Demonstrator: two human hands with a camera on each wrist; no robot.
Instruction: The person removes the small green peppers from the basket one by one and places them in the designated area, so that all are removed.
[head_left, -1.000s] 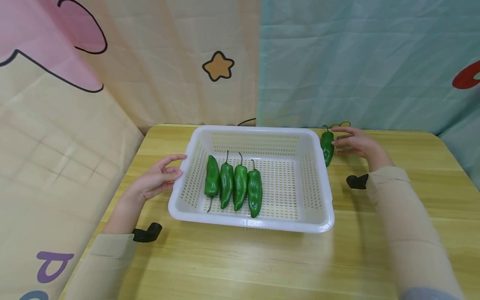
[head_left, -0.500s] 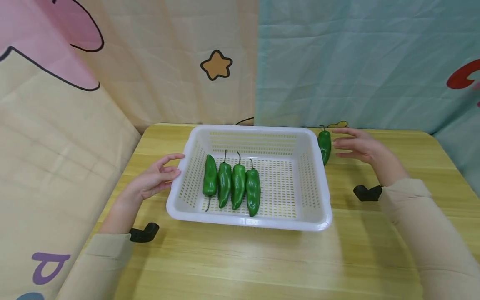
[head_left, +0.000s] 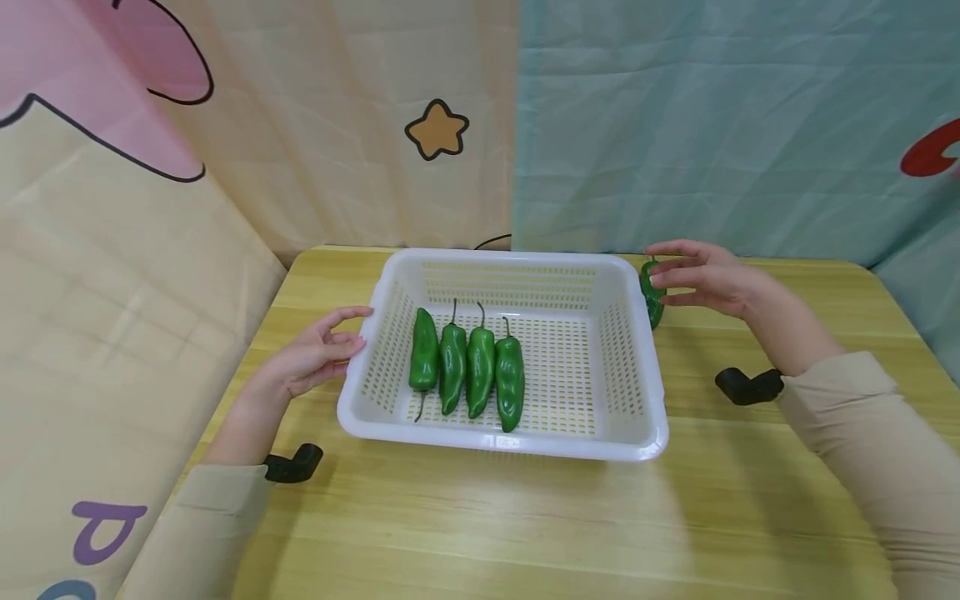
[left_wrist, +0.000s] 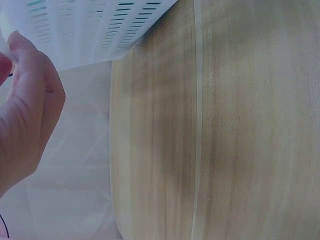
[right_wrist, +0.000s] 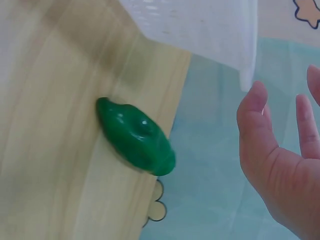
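Over the bench (head_left: 487, 525), the left hand (head_left: 318, 354) pinches the basket rim (head_left: 495, 446), while the right hand (head_left: 701, 279), spread and empty, has edged over the lone pepper (head_left: 655, 312), still ungripped outside.

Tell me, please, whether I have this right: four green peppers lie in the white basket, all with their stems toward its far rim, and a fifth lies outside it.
Not quite: the head view shows the leftmost pepper in the white basket turned the other way, its stem toward the near rim; only the other three peppers have stems toward the far rim.
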